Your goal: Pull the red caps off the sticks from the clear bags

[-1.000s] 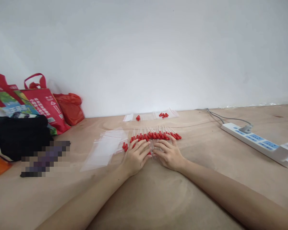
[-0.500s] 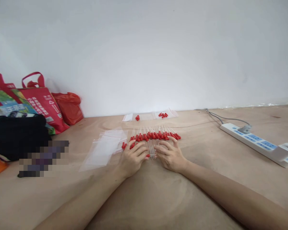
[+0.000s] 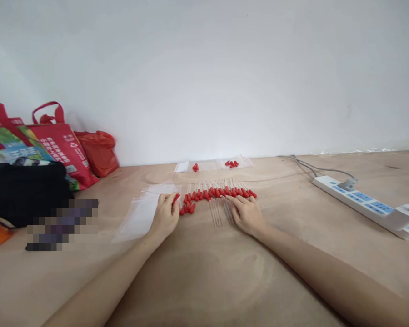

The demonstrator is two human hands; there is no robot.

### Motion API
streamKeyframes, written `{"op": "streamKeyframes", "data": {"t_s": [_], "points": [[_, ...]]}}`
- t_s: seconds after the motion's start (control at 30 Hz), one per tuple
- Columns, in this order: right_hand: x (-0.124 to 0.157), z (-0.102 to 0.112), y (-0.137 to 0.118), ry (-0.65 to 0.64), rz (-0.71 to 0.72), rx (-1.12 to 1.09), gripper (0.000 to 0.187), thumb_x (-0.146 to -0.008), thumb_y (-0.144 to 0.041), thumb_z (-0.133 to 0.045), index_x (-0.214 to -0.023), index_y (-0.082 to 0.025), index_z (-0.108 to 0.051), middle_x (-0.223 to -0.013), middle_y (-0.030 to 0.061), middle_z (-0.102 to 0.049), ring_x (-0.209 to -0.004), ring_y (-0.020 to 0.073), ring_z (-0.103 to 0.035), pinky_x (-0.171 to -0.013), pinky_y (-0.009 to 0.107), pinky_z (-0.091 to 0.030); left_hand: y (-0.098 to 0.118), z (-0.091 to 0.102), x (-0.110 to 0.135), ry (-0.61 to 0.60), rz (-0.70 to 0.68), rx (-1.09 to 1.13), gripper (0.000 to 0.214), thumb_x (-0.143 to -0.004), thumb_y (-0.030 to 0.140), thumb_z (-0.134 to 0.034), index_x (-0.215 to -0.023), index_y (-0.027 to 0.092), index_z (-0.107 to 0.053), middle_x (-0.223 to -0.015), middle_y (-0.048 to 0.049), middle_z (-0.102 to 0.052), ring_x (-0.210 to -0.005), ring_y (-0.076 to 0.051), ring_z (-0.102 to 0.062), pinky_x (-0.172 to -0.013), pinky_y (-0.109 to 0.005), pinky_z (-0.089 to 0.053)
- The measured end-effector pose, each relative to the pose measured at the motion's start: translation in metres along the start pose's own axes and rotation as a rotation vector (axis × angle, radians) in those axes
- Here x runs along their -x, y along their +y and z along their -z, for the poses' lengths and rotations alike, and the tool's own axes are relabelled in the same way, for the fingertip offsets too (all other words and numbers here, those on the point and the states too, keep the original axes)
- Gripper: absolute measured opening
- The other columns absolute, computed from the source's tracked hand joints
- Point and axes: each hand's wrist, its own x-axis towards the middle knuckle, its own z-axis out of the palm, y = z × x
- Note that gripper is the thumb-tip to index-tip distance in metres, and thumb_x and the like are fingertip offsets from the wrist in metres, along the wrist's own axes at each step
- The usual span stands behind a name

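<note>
A row of clear glass droppers with red rubber bulbs (image 3: pixel 221 193) lies on the wooden surface in front of me. My left hand (image 3: pixel 165 217) rests at the row's left end, fingers curled on a red bulb (image 3: pixel 175 199), beside a pile of clear plastic bags (image 3: pixel 141 213). My right hand (image 3: pixel 245 213) lies flat, fingers stretched out, on the bare glass tubes (image 3: pixel 220 212) near the right part of the row. Loose red bulbs (image 3: pixel 187 208) sit between my hands.
Further back lie more clear bags with red bulbs (image 3: pixel 231 163). A white power strip (image 3: pixel 361 200) with its cable runs along the right. Red shopping bags (image 3: pixel 59 145) and a black bag (image 3: pixel 27 193) stand at the left against the white wall.
My hands have moved apart. The left hand slid left to the end of the row by the plastic bags; the right hand shifted slightly right, uncovering glass tubes between them.
</note>
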Motion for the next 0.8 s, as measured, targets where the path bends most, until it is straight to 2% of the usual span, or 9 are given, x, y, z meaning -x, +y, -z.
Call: {"op": "streamKeyframes", "data": {"t_s": [0.1,0.2,0.33,0.47,0.67,0.73,0.8], "points": [[-0.001,-0.001,0.0,0.039,-0.032,-0.07,0.019,-0.078,-0.016,-0.042,-0.088,-0.017,-0.058,-0.076,0.0013,-0.065,-0.069,0.0118,-0.055,-0.067,0.029,-0.025,-0.013,0.005,-0.006,-0.047,0.142,0.017,0.029,-0.075,0.026,-0.045,-0.101,0.015,-0.047,-0.075,-0.0015,-0.05,-0.065,-0.014,-0.052,-0.062,-0.027,-0.045],[-0.002,-0.002,-0.003,0.062,-0.042,-0.049,0.013,-0.077,-0.017,-0.045,-0.077,-0.018,-0.058,-0.068,0.0,-0.063,-0.066,0.0123,-0.054,-0.067,0.029,-0.023,-0.015,0.006,-0.008,-0.119,0.25,0.007,0.025,-0.072,0.033,-0.049,-0.091,0.018,-0.046,-0.072,0.0008,-0.054,-0.057,-0.012,-0.05,-0.058,-0.025,-0.043],[-0.004,-0.005,-0.008,0.082,-0.039,-0.003,0.012,-0.076,-0.018,-0.048,-0.075,-0.02,-0.059,-0.068,0.0006,-0.062,-0.07,0.0141,-0.051,-0.066,0.03,-0.022,-0.01,0.003,-0.009,-0.185,0.26,-0.036,0.022,-0.071,0.039,-0.051,-0.081,0.019,-0.048,-0.072,0.0006,-0.058,-0.059,-0.013,-0.049,-0.058,-0.024,-0.04],[-0.004,-0.005,-0.01,0.04,-0.024,-0.012,0.014,-0.077,-0.019,-0.048,-0.078,-0.021,-0.062,-0.071,0.0014,-0.062,-0.072,0.0142,-0.05,-0.067,0.03,-0.023,-0.005,0.003,-0.007,-0.185,0.238,-0.037,0.026,-0.07,0.044,-0.052,-0.079,0.02,-0.051,-0.07,0.0,-0.059,-0.064,-0.015,-0.051,-0.06,-0.024,-0.04],[-0.005,0.002,-0.014,0.0,0.029,-0.039,0.025,-0.076,-0.043,-0.052,-0.082,-0.022,-0.064,-0.073,0.0019,-0.061,-0.075,0.0161,-0.049,-0.07,0.032,-0.023,-0.005,0.007,-0.016,-0.122,0.198,-0.08,0.025,-0.074,0.042,-0.047,-0.076,0.019,-0.055,-0.077,-0.0034,-0.062,-0.076,-0.019,-0.053,-0.07,-0.028,-0.041],[-0.004,0.004,-0.014,0.022,0.018,-0.059,0.031,-0.075,-0.049,-0.052,-0.084,-0.021,-0.063,-0.073,0.0022,-0.061,-0.074,0.0159,-0.05,-0.07,0.032,-0.024,-0.005,0.006,-0.027,-0.191,0.231,-0.145,0.025,-0.074,0.042,-0.047,-0.077,0.019,-0.058,-0.084,-0.0047,-0.062,-0.084,-0.021,-0.053,-0.076,-0.03,-0.04],[-0.004,0.004,-0.013,0.049,-0.037,-0.074,0.029,-0.078,-0.046,-0.049,-0.083,-0.02,-0.062,-0.072,0.0017,-0.061,-0.073,0.0151,-0.05,-0.07,0.032,-0.024,-0.004,0.004,-0.041,-0.324,0.307,-0.23,0.027,-0.074,0.043,-0.047,-0.078,0.021,-0.061,-0.09,-0.0055,-0.062,-0.093,-0.023,-0.053,-0.079,-0.031,-0.039]]}}
